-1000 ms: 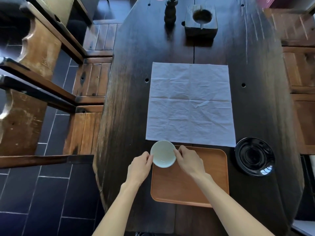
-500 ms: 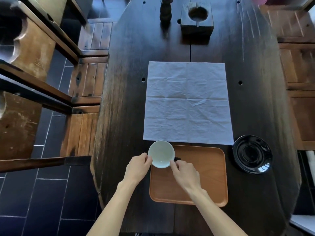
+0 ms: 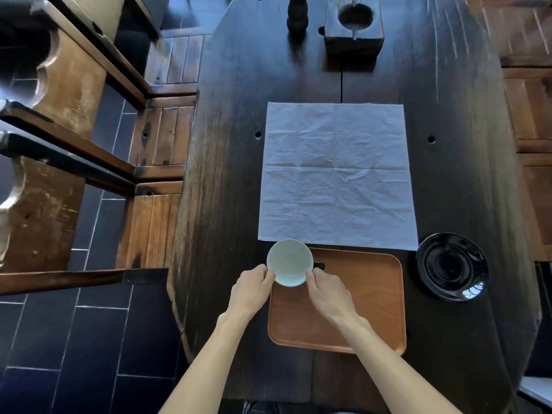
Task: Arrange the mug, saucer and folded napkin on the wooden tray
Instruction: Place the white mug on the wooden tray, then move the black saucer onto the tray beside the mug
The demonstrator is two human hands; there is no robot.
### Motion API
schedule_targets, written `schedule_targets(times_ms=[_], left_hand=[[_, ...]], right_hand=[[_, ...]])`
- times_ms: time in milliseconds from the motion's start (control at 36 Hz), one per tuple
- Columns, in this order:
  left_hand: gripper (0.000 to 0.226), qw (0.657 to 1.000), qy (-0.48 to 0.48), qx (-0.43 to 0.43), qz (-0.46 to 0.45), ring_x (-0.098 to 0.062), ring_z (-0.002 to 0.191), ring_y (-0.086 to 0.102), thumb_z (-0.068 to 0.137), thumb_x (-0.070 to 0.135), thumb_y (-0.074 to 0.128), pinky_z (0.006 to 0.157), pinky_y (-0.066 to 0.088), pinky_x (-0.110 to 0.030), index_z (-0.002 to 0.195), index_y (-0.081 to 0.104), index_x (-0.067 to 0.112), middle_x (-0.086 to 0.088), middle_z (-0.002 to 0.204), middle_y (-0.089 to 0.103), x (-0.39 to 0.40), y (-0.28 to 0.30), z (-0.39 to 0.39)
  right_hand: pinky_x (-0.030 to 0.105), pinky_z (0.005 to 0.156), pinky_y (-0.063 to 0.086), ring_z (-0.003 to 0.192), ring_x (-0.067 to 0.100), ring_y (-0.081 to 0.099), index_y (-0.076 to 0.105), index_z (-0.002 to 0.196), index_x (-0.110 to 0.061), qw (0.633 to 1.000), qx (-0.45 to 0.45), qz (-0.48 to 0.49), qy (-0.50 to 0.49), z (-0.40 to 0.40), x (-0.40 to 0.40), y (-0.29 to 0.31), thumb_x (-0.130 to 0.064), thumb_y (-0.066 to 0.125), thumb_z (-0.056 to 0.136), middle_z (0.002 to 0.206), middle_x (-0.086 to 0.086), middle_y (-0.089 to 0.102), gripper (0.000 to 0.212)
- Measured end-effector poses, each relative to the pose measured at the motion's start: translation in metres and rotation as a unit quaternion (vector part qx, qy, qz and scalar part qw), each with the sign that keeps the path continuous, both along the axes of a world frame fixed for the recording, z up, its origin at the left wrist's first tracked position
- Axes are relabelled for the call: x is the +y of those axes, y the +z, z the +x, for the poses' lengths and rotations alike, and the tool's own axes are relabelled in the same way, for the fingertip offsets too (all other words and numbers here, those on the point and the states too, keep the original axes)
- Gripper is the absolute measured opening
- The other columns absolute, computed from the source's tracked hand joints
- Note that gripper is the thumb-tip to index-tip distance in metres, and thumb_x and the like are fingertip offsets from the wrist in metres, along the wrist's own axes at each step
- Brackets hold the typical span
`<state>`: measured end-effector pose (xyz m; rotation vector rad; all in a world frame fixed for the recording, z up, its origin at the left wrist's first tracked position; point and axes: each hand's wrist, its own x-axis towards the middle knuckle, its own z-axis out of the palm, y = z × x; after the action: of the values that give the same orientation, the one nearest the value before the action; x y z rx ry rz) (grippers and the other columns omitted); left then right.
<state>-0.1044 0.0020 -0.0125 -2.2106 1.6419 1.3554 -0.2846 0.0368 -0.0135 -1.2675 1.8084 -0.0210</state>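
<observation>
A pale mug (image 3: 289, 261) with a white inside and a dark handle on its right stands at the far left corner of the wooden tray (image 3: 364, 297). My left hand (image 3: 254, 289) grips its left side and my right hand (image 3: 327, 291) grips its right side, just below the handle. A white napkin (image 3: 337, 177) lies spread flat and unfolded on the dark table beyond the tray. The black glossy saucer (image 3: 452, 265) rests on the table to the right of the tray.
The long dark wooden table (image 3: 227, 174) carries a dark wooden block with a round hole (image 3: 354, 28) and a turned dark post (image 3: 297, 14) at the far end. Wooden benches (image 3: 158, 138) stand along the left side, more wooden seating (image 3: 534, 115) on the right.
My right hand slid from the mug's far right side to its near right side, uncovering the dark handle. The mug stays at the tray's far left corner; the view shifted slightly.
</observation>
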Motion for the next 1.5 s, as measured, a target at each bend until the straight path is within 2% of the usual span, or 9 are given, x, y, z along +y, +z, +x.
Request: schedule_targets(times_ms=[167, 306, 389, 500, 639, 750, 861, 1222, 1500], left_hand=[[0.041, 1.000, 0.021, 0.009, 0.003, -0.026, 0.077, 0.067, 0.095, 0.048, 0.039, 0.074, 0.053, -0.042, 0.079, 0.056, 0.013, -0.004, 0.078, 0.068, 0.004, -0.002, 0.002], [0.047, 0.999, 0.020, -0.003, -0.027, -0.022, 0.074, 0.066, 0.098, 0.055, 0.035, 0.074, 0.052, -0.042, 0.079, 0.055, 0.016, 0.001, 0.078, 0.068, 0.015, 0.003, 0.004], [0.042, 0.998, 0.007, -0.030, -0.061, -0.019, 0.065, 0.059, 0.102, 0.047, 0.037, 0.067, 0.047, -0.038, 0.075, 0.048, 0.017, 0.002, 0.069, 0.061, 0.023, 0.013, 0.006], [0.036, 0.989, -0.020, -0.060, -0.136, -0.017, 0.061, 0.058, 0.101, 0.037, 0.041, 0.065, 0.054, -0.041, 0.071, 0.046, 0.018, 0.003, 0.064, 0.057, 0.036, 0.027, 0.012], [0.036, 0.969, -0.058, -0.086, -0.222, -0.012, 0.055, 0.052, 0.099, 0.029, 0.046, 0.055, 0.050, -0.036, 0.065, 0.042, 0.021, 0.005, 0.059, 0.051, 0.054, 0.051, 0.013], [0.033, 0.941, -0.133, -0.109, -0.291, -0.013, 0.053, 0.050, 0.095, 0.024, 0.054, 0.047, 0.042, -0.029, 0.063, 0.045, 0.019, 0.006, 0.058, 0.051, 0.072, 0.070, 0.012], [0.029, 0.914, -0.181, -0.125, -0.342, -0.015, 0.053, 0.050, 0.091, 0.021, 0.060, 0.047, 0.043, -0.030, 0.063, 0.053, 0.017, 0.004, 0.059, 0.053, 0.091, 0.082, 0.017], [0.034, 0.884, -0.314, -0.063, -0.340, -0.011, 0.045, 0.044, 0.082, 0.024, 0.066, 0.040, 0.040, -0.026, 0.054, 0.047, 0.021, 0.008, 0.051, 0.048, 0.151, 0.086, 0.016], [0.032, 0.852, -0.391, -0.041, -0.346, -0.015, 0.049, 0.046, 0.079, 0.022, 0.068, 0.044, 0.036, -0.029, 0.055, 0.046, 0.019, 0.006, 0.052, 0.046, 0.147, 0.080, -0.034]], right_hand=[[0.039, 0.068, 0.042, 0.070, 0.021, 0.056, 0.042, 0.079, -0.022, 1.000, -0.008, 0.009, -0.002, 0.001, 0.002, 0.000, -0.045, 0.021, 0.107, 0.073, -0.003, 0.057, 0.042], [0.039, 0.067, 0.041, 0.070, 0.020, 0.055, 0.045, 0.080, -0.019, 0.998, -0.035, 0.019, -0.040, -0.001, 0.006, 0.007, -0.050, 0.023, 0.106, 0.075, -0.001, 0.058, 0.046], [0.039, 0.067, 0.042, 0.076, 0.023, 0.058, 0.044, 0.080, -0.021, 0.999, -0.021, 0.008, -0.047, -0.004, 0.011, 0.017, -0.049, 0.023, 0.106, 0.078, -0.002, 0.060, 0.044], [0.037, 0.066, 0.040, 0.074, 0.019, 0.055, 0.042, 0.076, -0.022, 0.998, 0.020, -0.042, -0.034, -0.010, 0.019, 0.035, -0.037, 0.025, 0.106, 0.078, -0.005, 0.057, 0.037], [0.040, 0.072, 0.041, 0.068, 0.017, 0.049, 0.042, 0.070, -0.021, 0.985, 0.100, -0.138, -0.007, -0.016, 0.034, 0.059, -0.032, 0.030, 0.104, 0.070, -0.006, 0.051, 0.038], [0.039, 0.071, 0.042, 0.073, 0.019, 0.050, 0.051, 0.076, -0.019, 0.960, 0.178, -0.212, 0.030, -0.018, 0.058, 0.072, -0.034, 0.033, 0.102, 0.076, -0.005, 0.055, 0.036], [0.037, 0.065, 0.039, 0.072, 0.020, 0.049, 0.054, 0.077, -0.019, 0.921, 0.277, -0.266, 0.071, -0.014, 0.087, 0.086, -0.033, 0.035, 0.099, 0.078, -0.003, 0.052, 0.032], [0.038, 0.066, 0.038, 0.071, 0.021, 0.048, 0.052, 0.074, -0.020, 0.902, 0.329, -0.275, 0.043, 0.015, 0.157, 0.112, -0.036, 0.041, 0.098, 0.074, -0.002, 0.051, 0.030], [0.038, 0.064, 0.038, 0.069, 0.022, 0.049, 0.052, 0.076, -0.019, 0.891, 0.384, -0.244, -0.017, -0.033, 0.205, 0.102, -0.036, 0.049, 0.095, 0.073, -0.002, 0.051, 0.026]])
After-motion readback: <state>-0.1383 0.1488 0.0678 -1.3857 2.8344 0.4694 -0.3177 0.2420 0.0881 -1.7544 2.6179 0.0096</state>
